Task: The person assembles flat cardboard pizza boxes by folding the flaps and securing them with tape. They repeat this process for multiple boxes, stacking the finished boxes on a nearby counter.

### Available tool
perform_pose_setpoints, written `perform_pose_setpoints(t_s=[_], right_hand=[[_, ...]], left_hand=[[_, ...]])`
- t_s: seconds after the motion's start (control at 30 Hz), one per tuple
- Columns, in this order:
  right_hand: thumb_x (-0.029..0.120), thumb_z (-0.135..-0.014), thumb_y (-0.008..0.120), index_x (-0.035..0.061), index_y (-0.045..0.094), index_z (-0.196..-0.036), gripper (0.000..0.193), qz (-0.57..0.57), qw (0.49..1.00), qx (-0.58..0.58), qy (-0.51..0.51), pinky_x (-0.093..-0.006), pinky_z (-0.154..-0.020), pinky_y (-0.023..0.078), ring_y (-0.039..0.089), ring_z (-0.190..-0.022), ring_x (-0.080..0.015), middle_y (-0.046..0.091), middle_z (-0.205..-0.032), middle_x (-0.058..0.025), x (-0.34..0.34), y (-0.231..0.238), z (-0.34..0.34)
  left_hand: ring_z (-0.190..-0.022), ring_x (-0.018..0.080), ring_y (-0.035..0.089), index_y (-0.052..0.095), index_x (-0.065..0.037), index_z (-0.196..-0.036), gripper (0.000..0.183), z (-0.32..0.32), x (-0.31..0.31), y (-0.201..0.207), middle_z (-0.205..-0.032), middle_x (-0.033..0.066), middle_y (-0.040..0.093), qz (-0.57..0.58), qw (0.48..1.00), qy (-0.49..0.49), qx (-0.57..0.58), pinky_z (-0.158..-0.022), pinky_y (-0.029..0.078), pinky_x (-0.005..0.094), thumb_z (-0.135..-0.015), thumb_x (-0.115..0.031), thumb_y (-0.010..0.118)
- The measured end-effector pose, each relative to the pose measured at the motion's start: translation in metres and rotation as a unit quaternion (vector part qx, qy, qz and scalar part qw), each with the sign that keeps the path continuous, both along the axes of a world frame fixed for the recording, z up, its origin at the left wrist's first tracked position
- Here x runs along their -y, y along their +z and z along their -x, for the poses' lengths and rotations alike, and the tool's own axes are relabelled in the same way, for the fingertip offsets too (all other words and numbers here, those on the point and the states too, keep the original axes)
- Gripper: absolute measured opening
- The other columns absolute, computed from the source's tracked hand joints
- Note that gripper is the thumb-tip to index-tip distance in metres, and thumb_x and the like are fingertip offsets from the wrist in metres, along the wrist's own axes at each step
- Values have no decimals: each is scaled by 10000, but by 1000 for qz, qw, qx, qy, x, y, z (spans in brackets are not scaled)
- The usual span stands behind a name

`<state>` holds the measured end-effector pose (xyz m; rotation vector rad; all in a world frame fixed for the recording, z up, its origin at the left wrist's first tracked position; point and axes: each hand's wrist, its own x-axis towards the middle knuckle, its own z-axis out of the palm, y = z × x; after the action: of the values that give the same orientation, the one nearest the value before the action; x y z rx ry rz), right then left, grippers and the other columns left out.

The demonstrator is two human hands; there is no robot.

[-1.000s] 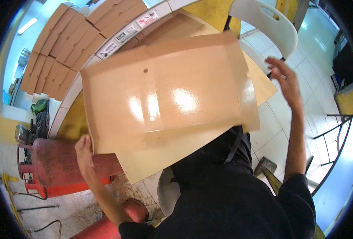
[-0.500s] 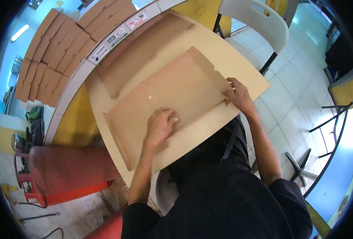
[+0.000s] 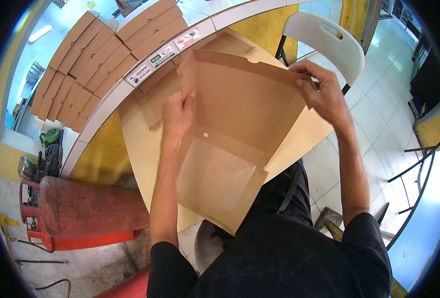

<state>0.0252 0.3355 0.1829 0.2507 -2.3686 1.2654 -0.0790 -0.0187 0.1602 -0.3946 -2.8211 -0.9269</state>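
Observation:
A brown cardboard pizza box point(image 3: 240, 99), part folded, is tilted up over the small table point(image 3: 138, 164). Its far half has raised side flaps, and its flatter near half hangs past the table's near edge toward my lap. My left hand point(image 3: 177, 116) grips the box's left side, thumb upward, its other fingers partly hidden. At the far right corner my right hand point(image 3: 324, 92) pinches the folded flap between thumb and fingers. Behind the box, another flat cardboard sheet point(image 3: 153, 94) lies on the table against the counter.
Stacks of folded brown boxes point(image 3: 98, 54) stand on the tiled counter point(image 3: 88, 126) at the far left. A red gas cylinder point(image 3: 91, 206) lies left of the table. A pale plastic chair point(image 3: 324, 35) stands beyond its right corner, and a blue table point(image 3: 423, 208) is at the right.
The flat cardboard has been lifted and turned, and its far sides now stand folded up. Both hands have moved farther away and closed on it. The view has shifted slightly.

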Motion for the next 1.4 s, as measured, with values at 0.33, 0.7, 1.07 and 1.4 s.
perform_pose_setpoints(t_s=[0.33,0.7,1.07,1.4], right_hand=[[445,-898,785,23,602,-1284,600,83,978,89,169,-364,-849,603,628,-1156,-234,533,-1445,-112,-2,-91,-41],[-100,-811,650,31,643,-1274,482,-54,970,206,116,-406,-857,552,640,-1134,-344,572,-1349,-192,38,-143,-135],[-58,-872,683,-19,690,-1000,134,-100,989,91,-56,-348,-722,522,665,-857,-257,663,-1038,-128,7,-178,-104],[-132,-919,535,-13,694,-1128,288,6,994,49,-96,-337,-727,560,683,-841,-250,681,-1051,-146,36,-172,-97]], left_hand=[[-1045,430,665,542,9,-1380,431,-5,-32,-39,-1019,230,724,31,991,-47,-124,-884,510,511,-982,-133,629],[-1329,424,527,608,34,-1224,423,-217,-74,-135,-1411,251,552,127,982,-143,-5,-1123,439,476,-839,-86,737],[-1232,403,601,667,7,-931,124,-147,-111,-133,-1313,231,617,-8,943,-324,72,-1005,528,446,-834,-58,708],[-1007,428,669,483,-2,-1249,554,-116,-135,-137,-1153,215,656,-108,943,-306,80,-869,545,482,-807,-83,808]])
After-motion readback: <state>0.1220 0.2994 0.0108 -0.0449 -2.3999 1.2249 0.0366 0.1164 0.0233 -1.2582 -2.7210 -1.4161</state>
